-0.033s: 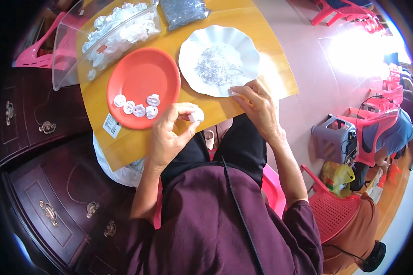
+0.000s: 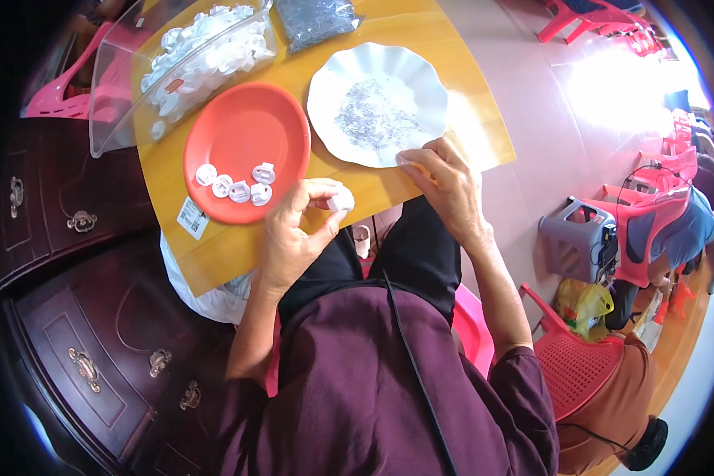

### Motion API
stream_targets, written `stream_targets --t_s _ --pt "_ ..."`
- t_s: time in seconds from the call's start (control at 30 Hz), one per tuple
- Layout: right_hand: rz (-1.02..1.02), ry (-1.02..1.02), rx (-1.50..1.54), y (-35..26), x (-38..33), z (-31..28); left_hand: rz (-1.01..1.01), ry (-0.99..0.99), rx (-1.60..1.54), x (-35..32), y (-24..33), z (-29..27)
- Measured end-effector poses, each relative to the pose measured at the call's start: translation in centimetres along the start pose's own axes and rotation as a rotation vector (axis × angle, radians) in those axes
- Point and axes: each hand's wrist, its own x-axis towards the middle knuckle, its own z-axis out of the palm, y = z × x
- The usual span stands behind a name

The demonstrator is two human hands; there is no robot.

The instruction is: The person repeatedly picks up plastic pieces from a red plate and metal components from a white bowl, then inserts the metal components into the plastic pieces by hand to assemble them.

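My left hand (image 2: pixel 292 230) pinches a small round white plastic piece (image 2: pixel 340 200) between thumb and fingers, just past the table's near edge. At the near rim of a white scalloped plate (image 2: pixel 325 83), my right hand (image 2: pixel 446 178) has its thumb and fingertips closed. Something tiny and pale seems to be in them, too small to name. Many small shiny slivers (image 2: pixel 377 115) lie in the white plate. To its left, an orange-red oval plate (image 2: pixel 246 131) holds several white round plastic pieces (image 2: pixel 239 191) near its front.
A clear bin (image 2: pixel 107 119) full of white plastic parts stands at the far left of the yellow table (image 2: pixel 202 266). Beside it lies a bag of dark small parts (image 2: pixel 317 20). A printed label (image 2: pixel 192 217) sits by the orange-red plate. Dark drawers (image 2: pixel 79 317) flank the left; stools and people are right.
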Motion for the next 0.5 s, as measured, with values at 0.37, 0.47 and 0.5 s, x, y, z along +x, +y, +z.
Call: stream_targets --t_s 0.37,0.47,0.5 --pt "0.056 0.12 0.195 -0.2 -0.5 0.1 -0.066 0.017 -0.375 0.6 0.3 2.2" --pt "0.22 0.087 0.363 -2.1 -1.1 -0.4 -0.044 0.013 -0.399 0.7 0.6 2.1" --pt "0.239 0.083 0.478 -2.6 -1.5 -0.3 -0.052 0.01 -0.394 0.6 0.7 2.1"
